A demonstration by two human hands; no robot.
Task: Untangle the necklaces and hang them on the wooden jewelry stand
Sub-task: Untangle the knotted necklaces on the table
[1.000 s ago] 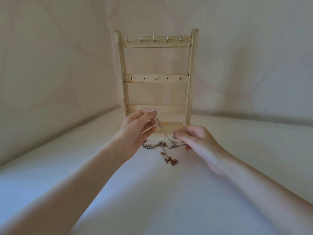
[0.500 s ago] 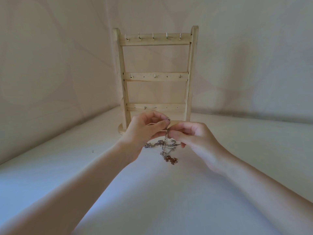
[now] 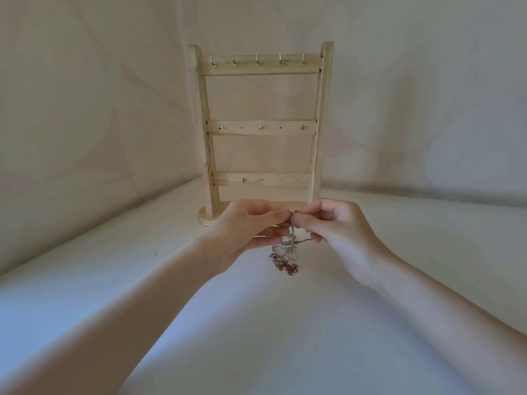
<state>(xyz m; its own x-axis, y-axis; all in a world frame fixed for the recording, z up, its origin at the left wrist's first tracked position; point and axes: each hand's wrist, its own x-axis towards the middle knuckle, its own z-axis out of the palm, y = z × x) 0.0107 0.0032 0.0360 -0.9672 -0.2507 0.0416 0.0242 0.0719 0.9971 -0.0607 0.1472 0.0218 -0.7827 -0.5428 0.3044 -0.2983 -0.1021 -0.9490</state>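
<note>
- My left hand [image 3: 245, 232] and right hand [image 3: 336, 232] both pinch the tangled silver and copper chain necklaces [image 3: 286, 255], fingertips meeting.
- The knot dangles beneath that pinch; the pale wooden jewelry stand [image 3: 262, 132] rises just behind.

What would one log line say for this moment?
left hand: pinches tangled necklaces | right hand: pinches same chain | wooden jewelry stand: hooks bare | step: untangling
</note>
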